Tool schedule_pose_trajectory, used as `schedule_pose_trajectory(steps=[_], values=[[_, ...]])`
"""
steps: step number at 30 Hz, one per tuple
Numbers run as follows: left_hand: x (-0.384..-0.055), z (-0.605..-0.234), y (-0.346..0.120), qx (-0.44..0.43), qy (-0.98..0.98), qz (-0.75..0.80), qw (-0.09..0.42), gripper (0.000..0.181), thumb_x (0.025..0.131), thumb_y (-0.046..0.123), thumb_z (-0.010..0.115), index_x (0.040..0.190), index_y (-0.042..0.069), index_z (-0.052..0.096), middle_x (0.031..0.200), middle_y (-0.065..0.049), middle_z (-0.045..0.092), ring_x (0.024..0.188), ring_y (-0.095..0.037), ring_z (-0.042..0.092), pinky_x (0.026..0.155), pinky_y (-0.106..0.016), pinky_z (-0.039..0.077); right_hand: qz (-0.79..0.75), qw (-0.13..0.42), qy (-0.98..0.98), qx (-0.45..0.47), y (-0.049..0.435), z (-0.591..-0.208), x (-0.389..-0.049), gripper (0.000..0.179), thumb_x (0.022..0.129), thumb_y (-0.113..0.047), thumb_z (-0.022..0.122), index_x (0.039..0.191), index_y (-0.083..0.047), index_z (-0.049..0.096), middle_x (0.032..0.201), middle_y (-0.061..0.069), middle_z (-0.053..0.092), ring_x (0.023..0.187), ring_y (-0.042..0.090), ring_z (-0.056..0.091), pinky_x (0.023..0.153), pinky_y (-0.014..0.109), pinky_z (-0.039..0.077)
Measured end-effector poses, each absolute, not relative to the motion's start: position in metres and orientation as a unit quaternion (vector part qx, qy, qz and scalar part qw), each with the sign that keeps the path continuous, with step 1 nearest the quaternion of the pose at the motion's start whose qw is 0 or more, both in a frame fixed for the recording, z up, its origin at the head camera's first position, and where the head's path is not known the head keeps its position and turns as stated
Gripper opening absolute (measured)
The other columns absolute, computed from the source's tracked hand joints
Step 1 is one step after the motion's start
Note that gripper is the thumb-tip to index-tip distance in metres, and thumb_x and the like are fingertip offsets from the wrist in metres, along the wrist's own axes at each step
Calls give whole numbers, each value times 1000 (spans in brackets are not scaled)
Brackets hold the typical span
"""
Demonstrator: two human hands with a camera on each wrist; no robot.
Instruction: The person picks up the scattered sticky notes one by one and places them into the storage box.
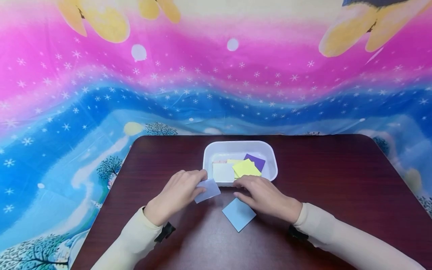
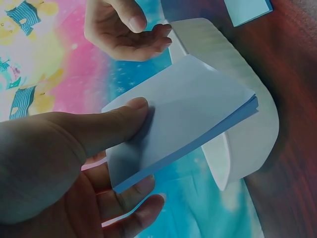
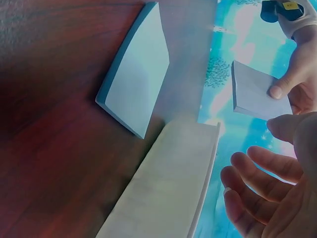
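Observation:
My left hand (image 1: 179, 192) pinches a pale lavender sticky note pad (image 2: 185, 111), thumb on its top face and fingers underneath. The pad is held tilted, just off the near left corner of a white plastic tray (image 1: 240, 144). My right hand (image 1: 266, 195) holds nothing; its fingers (image 3: 262, 171) are loosely bent over the tray's near side. A light blue sticky note pad (image 1: 239, 215) lies turned cornerwise on the table in front of the tray, close below the right thumb. Inside the tray are a white pad (image 1: 222, 173), a yellow pad (image 1: 246, 168) and a purple pad (image 1: 259, 163).
The dark reddish-brown table (image 1: 320, 161) has rounded far corners, and the tray stands near its far edge. Behind the table hangs a cloth (image 1: 202, 78) printed with snowflakes and trees. Dark wrist straps (image 1: 164, 231) sit at both sleeve cuffs.

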State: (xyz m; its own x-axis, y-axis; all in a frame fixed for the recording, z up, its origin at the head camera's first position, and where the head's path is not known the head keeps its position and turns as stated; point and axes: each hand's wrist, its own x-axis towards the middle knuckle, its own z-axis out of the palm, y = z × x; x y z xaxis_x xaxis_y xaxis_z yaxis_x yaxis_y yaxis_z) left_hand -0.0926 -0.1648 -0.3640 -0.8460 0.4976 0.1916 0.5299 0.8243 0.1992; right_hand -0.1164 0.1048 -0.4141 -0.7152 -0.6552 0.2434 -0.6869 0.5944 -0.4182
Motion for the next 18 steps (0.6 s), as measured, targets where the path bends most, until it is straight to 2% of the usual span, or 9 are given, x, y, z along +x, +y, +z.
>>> schedule_pose_trajectory(steps=[6, 18], values=[[-98, -360, -164, -265, -953, -128, 69, 31, 81, 21, 86, 86, 19, 55, 71, 9, 61, 62, -5, 46, 60, -22, 35, 250, 17, -896, 367, 105, -409, -119, 27, 90, -24, 76, 115, -14, 72, 103, -3, 75, 93, 10, 67, 84, 34, 58], [-112, -356, -161, -259, -954, -142, 60, 29, 84, 20, 84, 84, 18, 55, 73, 7, 63, 61, -8, 45, 55, -23, 36, 239, 34, -900, 362, 107, -407, -126, 27, 90, -25, 76, 115, -13, 72, 101, -3, 74, 85, 8, 62, 77, 32, 56]])
